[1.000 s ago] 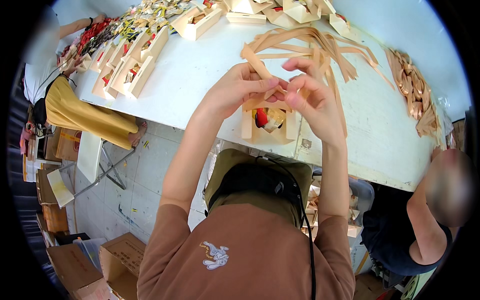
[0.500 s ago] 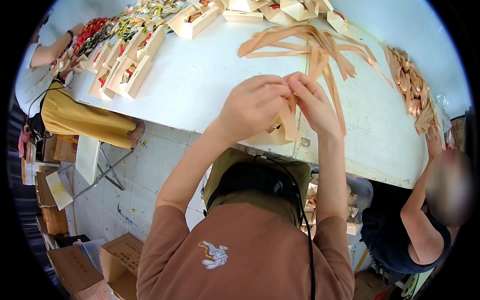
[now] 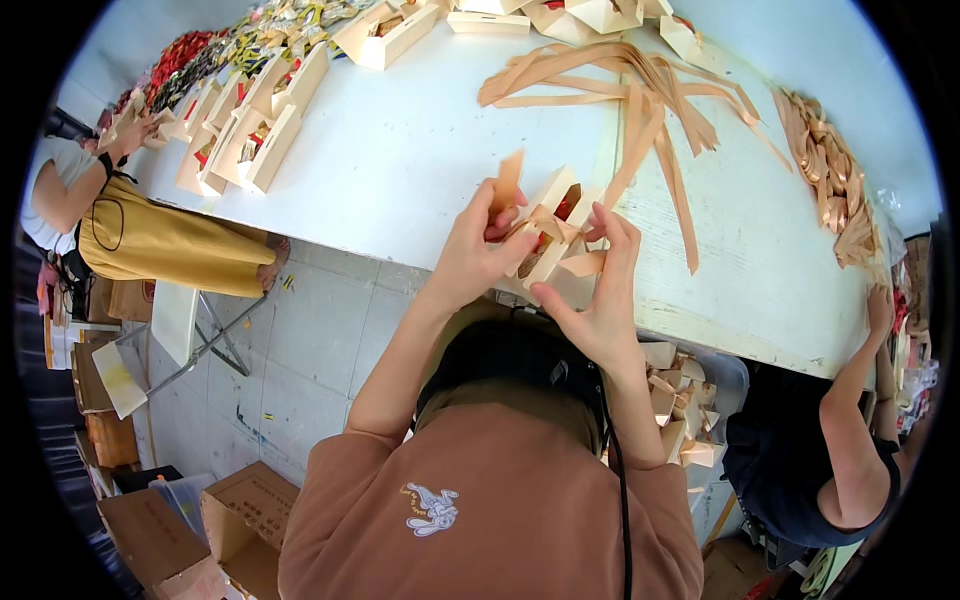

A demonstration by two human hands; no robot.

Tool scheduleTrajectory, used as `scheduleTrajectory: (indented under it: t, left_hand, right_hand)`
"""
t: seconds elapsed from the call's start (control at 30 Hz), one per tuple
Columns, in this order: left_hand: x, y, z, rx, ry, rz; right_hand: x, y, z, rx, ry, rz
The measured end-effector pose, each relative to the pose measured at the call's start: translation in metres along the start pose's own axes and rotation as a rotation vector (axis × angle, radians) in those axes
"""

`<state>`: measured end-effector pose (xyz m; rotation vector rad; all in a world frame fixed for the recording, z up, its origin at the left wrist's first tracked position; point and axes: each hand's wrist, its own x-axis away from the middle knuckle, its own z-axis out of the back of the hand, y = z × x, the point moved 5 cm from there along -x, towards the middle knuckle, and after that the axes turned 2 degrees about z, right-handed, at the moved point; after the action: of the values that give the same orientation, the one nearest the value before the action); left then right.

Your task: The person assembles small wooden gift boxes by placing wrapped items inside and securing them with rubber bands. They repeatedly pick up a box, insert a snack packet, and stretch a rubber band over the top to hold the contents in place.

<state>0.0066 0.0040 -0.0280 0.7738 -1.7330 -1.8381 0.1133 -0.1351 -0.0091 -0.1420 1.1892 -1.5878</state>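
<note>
A small cream open-topped box [image 3: 546,262] with red and gold packets inside sits at the table's near edge between my hands. A peach ribbon [image 3: 543,222] is wrapped across its middle, its crossing partly covered by my fingers. My left hand [image 3: 482,248] is closed on the ribbon at the box's left side, with one tail sticking up above the fingers. My right hand [image 3: 607,290] grips the box's right side, fingertips at the far corner and thumb at the near end. Another ribbon tail [image 3: 584,263] comes out beside the right palm.
Loose peach ribbons [image 3: 630,75] lie beyond my hands, with a ribbon bundle [image 3: 825,175] at far right. Filled boxes [image 3: 262,145] and packet heaps [image 3: 290,30] stand left. People work on both sides. A bin of boxes [image 3: 685,400] sits below the table edge.
My hands were pinched together over the box; they have moved apart and lower, the left with the ribbon, the right onto the box. More of the box now shows. The left co-worker's arm has lowered.
</note>
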Motion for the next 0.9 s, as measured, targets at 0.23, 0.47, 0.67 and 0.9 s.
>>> scheduleTrajectory:
  t: [0.23,0.47,0.67,0.9]
  left_hand:
    - [-0.007,0.016,-0.010,-0.312,-0.150,0.102]
    - [-0.010,-0.007,-0.011,0.007,-0.220,0.173]
    - [-0.005,-0.001,-0.014,-0.047,-0.047,0.007]
    - [0.004,0.023,-0.012,-0.260,-0.102,0.007]
  right_hand:
    - [-0.002,0.004,-0.001,0.016,-0.095,-0.002]
    - [0.001,0.005,-0.025,0.179,0.004,0.120]
    - [0.003,-0.002,-0.031,0.375,-0.103,0.117]
    - [-0.004,-0.001,-0.027,0.496,-0.169,0.155]
